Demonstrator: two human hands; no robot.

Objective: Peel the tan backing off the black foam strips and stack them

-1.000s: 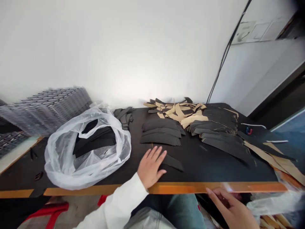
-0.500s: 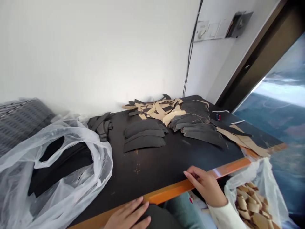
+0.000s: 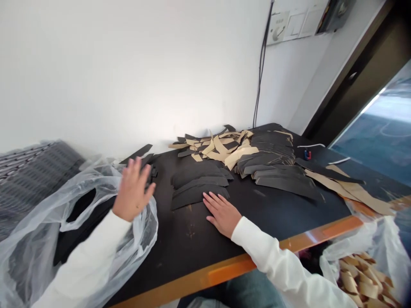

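My left hand (image 3: 133, 190) is raised with its fingers spread, above the right rim of a clear plastic bag (image 3: 146, 239) that holds black pieces. It holds nothing and partly covers a small pile of black strips (image 3: 141, 152). My right hand (image 3: 222, 215) lies with its fingers stretched out, the fingertips on the front edge of a fanned stack of curved black pieces (image 3: 195, 182). Right of that stack lie more black pieces (image 3: 279, 171) in overlapping rows. Behind sits a loose heap of tan and black scraps (image 3: 218, 145).
The black table (image 3: 180, 261) has an orange-brown front edge. Long tan strips (image 3: 359, 194) lie at its right end near a small red and blue object (image 3: 307, 155). A bag of tan pieces (image 3: 366, 278) is below right. A grey woven basket (image 3: 41, 179) stands left.
Both hands have moved from the table's front edge: the left up over the bag's side, the right forward and left onto the black stack. The black piece near my lap is no longer visible.
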